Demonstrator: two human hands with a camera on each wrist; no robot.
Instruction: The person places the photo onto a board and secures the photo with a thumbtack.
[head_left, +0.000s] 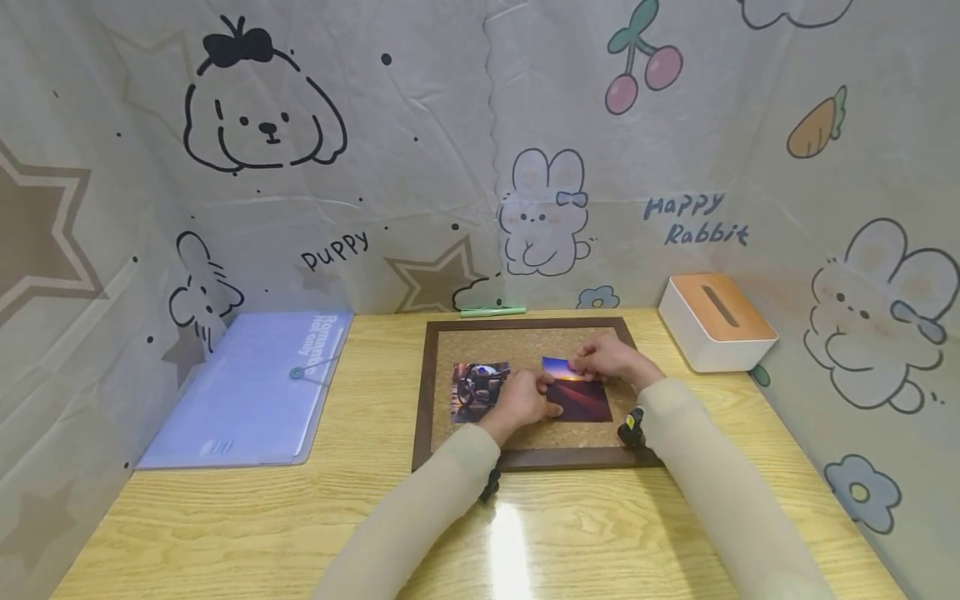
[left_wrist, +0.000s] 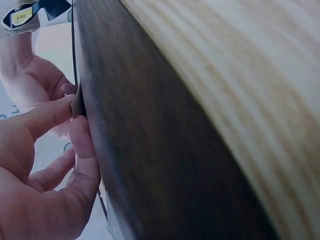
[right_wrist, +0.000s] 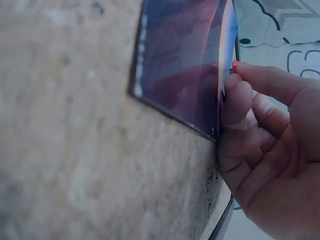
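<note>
A cork board with a dark wooden frame lies on the table. On its right half is a sunset photo, purple and orange. My left hand pinches the photo's left edge between thumb and finger; the left wrist view shows that edge slightly raised. At the photo's upper part, my right hand pinches a small red push pin, its point toward the photo. Whether the pin has entered the cork cannot be told. A motorcycle photo lies on the board's left half, partly behind my left hand.
A blue-purple document folder lies at the left. Behind the board is a green pen-like stick. A white tissue box with a wooden lid stands at the back right. Printed cloth walls the table in.
</note>
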